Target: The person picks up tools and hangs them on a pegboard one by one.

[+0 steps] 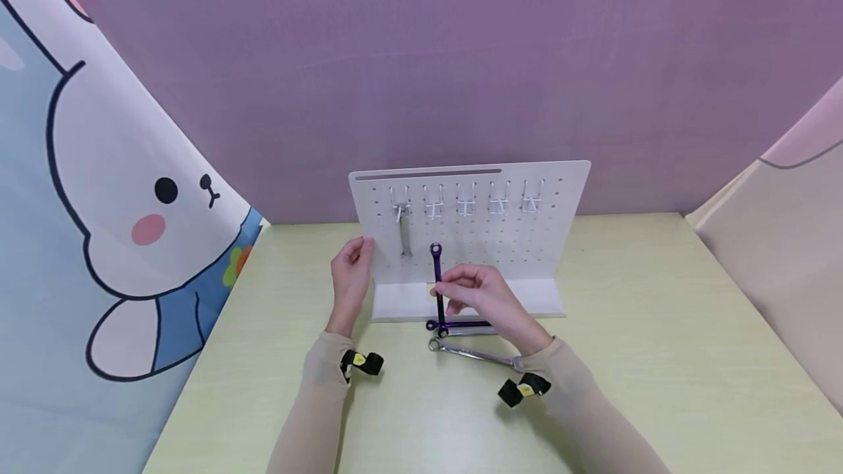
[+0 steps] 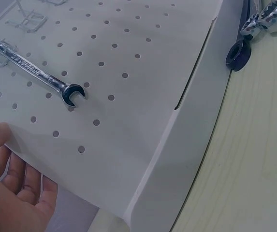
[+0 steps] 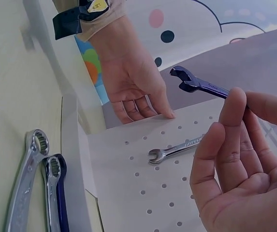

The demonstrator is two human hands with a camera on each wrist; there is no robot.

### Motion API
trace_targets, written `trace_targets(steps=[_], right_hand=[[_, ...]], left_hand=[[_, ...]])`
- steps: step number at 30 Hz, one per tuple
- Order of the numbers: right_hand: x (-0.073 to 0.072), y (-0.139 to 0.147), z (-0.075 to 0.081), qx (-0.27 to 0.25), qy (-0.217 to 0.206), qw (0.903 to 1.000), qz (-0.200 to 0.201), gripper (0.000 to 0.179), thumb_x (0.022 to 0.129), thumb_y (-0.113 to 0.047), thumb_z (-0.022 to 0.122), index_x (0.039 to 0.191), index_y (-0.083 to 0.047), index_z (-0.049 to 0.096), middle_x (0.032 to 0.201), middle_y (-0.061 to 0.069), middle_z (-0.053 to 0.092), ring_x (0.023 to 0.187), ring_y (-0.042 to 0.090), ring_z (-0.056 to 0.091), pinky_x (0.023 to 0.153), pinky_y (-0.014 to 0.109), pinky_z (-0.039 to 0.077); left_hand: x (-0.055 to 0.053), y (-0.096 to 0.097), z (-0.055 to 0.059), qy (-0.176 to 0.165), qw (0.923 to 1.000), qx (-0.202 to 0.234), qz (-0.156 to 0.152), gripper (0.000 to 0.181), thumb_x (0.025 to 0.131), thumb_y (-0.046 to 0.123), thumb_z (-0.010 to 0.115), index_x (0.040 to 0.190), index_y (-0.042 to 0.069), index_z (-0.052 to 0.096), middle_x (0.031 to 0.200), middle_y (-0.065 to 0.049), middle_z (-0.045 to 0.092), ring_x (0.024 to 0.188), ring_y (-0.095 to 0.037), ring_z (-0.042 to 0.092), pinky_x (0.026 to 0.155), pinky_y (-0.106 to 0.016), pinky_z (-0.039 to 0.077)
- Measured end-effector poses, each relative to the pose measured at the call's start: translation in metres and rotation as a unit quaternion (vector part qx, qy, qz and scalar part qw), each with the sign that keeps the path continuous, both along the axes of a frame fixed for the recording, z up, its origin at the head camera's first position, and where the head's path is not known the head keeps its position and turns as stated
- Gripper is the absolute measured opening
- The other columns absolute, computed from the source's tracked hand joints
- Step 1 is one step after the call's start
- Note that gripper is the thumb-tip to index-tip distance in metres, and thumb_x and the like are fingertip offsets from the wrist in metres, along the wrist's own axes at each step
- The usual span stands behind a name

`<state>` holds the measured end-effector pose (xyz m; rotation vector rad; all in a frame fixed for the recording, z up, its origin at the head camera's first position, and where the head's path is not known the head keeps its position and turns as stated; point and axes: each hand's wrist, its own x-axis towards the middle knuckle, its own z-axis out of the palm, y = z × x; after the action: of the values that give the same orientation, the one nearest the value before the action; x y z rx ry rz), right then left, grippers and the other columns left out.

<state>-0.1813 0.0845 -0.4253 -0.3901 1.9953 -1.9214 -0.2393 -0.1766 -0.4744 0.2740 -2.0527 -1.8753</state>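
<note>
My right hand [image 1: 484,291] pinches a dark purple combination wrench [image 1: 437,265] by its shaft between thumb and fingers. The wrench stands nearly upright in front of the white pegboard [image 1: 461,240]; its open-end jaw points away from the hand in the right wrist view. My left hand [image 1: 351,280] grips the board's left edge, thumb at the front and fingers behind it. On the leftmost hook hangs a silver combination wrench [image 2: 36,72], open end down.
Several wire hooks [image 1: 465,203] line the board's upper part. On the table [image 1: 421,415], before the board's base [image 1: 402,302], lie a silver wrench [image 1: 477,353], another silver wrench [image 3: 52,193] and a purple wrench [image 1: 467,324]. A purple cloth wall [image 1: 461,57] stands behind.
</note>
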Motion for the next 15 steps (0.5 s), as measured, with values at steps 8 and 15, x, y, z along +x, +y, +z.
trace_targets(steps=[8, 15], right_hand=[[0.0003, -0.005, 0.0058, -0.028, -0.005, 0.9996, -0.007, 0.014, 0.099, -0.01, 0.073, 0.111, -0.002, 0.073, 0.099, -0.003, 0.083, 0.069, 0.011, 0.069, 0.077, 0.028, 0.061], [0.0009, -0.0071, 0.0103, -0.043, -0.013, 0.999, -0.006, 0.009, 0.099, -0.009, 0.072, 0.108, -0.006, 0.073, 0.097, -0.005, 0.081, 0.07, 0.011, 0.067, 0.076, 0.027, 0.06]], left_hand=[[0.0006, 0.0003, -0.0007, -0.002, 1.0, 0.002, 0.003, 0.033, 0.108, 0.028, 0.067, 0.12, -0.002, 0.074, 0.117, -0.019, 0.075, 0.097, -0.006, 0.063, 0.085, -0.015, 0.05], [-0.0009, 0.0002, -0.0017, -0.005, 1.0, -0.002, 0.005, 0.033, 0.108, 0.028, 0.066, 0.12, -0.001, 0.074, 0.119, -0.02, 0.075, 0.097, -0.005, 0.063, 0.084, -0.015, 0.05]])
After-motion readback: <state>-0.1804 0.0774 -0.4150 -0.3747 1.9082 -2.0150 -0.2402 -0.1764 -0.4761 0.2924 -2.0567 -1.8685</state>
